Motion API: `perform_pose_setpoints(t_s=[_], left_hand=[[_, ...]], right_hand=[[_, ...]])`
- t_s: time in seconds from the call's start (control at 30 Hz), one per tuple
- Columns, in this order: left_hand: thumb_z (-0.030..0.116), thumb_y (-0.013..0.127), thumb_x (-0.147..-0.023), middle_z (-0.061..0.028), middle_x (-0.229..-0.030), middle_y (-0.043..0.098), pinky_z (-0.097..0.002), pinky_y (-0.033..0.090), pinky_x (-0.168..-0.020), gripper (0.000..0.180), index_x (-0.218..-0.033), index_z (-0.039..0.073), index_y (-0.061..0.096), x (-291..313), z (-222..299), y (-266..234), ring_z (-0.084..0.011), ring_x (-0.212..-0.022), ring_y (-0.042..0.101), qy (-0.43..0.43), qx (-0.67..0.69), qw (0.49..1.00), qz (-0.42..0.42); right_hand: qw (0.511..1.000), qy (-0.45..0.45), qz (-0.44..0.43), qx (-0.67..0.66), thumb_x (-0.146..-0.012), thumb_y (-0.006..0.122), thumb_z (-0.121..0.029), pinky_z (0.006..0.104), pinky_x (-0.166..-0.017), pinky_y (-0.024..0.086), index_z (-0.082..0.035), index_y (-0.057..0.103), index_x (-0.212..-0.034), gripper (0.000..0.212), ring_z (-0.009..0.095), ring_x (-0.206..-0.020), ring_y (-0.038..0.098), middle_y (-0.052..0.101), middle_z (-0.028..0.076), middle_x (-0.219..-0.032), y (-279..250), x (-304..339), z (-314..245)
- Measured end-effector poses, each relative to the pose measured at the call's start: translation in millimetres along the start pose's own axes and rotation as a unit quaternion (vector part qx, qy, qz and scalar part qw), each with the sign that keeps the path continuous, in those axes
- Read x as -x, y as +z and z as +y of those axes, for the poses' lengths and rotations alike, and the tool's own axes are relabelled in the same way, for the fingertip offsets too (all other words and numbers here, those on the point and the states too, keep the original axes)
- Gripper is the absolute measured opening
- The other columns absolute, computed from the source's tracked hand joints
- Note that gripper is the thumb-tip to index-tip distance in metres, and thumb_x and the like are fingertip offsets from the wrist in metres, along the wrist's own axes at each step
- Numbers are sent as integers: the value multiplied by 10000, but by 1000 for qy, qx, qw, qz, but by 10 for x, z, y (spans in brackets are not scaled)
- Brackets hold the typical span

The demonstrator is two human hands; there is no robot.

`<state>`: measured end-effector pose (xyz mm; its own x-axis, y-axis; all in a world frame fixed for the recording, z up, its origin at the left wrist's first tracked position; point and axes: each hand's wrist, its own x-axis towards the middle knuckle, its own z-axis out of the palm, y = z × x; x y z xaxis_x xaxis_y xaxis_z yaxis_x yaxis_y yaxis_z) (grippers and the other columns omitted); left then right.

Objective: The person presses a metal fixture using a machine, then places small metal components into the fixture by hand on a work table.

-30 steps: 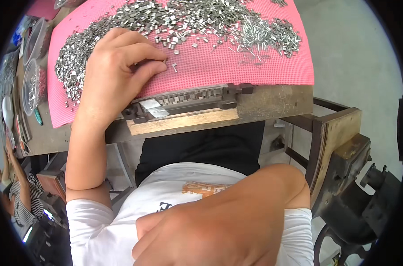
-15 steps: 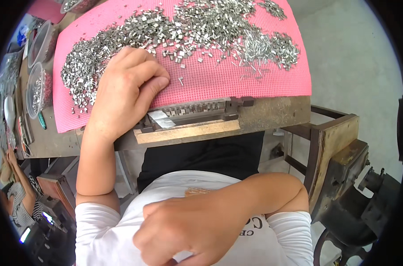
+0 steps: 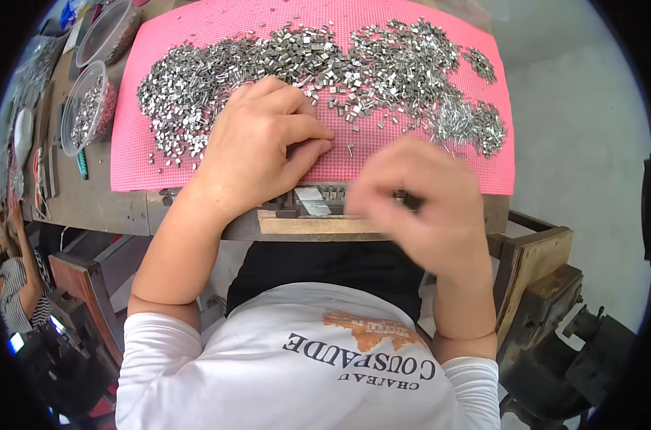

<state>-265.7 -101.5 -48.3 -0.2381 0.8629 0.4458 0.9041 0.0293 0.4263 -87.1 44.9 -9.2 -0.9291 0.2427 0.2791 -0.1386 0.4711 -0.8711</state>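
Our left hand (image 3: 264, 143) rests curled on the mat (image 3: 411, 161), right hand (image 3: 419, 208) blurred, fingers' grip unclear; we'd pick clips (image 3: 318, 64) singly

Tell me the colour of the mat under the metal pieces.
Pink mat, head view.

Left hand (image 3: 257, 147) on pink mat (image 3: 135, 161), metal pieces (image 3: 383, 68).

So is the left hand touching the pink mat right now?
Touching. The head view shows the left hand lying flat on the pink mat, fingers pressed onto it beside the small metal pieces.
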Motion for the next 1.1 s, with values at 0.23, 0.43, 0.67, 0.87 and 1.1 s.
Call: perform_pose_setpoints(t_s=[0.23,0.43,0.67,0.87,1.1], left_hand=[[128,850,-729,-9,-852,668,-388,495,-800,119,-829,121,785,44,-46,0,-236,-893,624,-11,-10,1000,27],[155,825,-730,-13,-827,640,-396,481,-785,91,-798,125,773,68,-98,29,-243,-900,610,-7,-9,1000,27],[92,847,-697,-12,-898,676,-393,496,-838,174,-855,104,774,98,-113,69,-244,-918,627,-8,-20,1000,3],[141,818,-715,-10,-829,637,-399,492,-815,104,-801,117,765,95,-132,144,-246,-911,611,0,-20,999,25],[131,820,-724,-12,-820,672,-392,493,-819,100,-807,118,767,74,-63,148,-248,-896,636,3,-33,998,45]], right_hand=[[943,-29,90,320,-821,816,-77,373,-689,540,-47,767,-893,92,267,-770,684,707,76,-855,260,-290,400],[913,-37,62,402,-822,813,-131,415,-709,543,-55,758,-859,101,299,-786,678,691,84,-824,338,-382,390],[861,-88,30,500,-731,709,-86,402,-700,539,-59,697,-709,37,254,-781,706,669,89,-754,394,-521,391],[806,-109,17,581,-739,705,-89,376,-708,520,-58,673,-785,64,221,-790,688,662,92,-813,450,-487,487],[964,7,18,265,-964,612,-54,466,-806,469,-26,581,-953,44,389,-880,611,601,151,-898,50,-171,349]])
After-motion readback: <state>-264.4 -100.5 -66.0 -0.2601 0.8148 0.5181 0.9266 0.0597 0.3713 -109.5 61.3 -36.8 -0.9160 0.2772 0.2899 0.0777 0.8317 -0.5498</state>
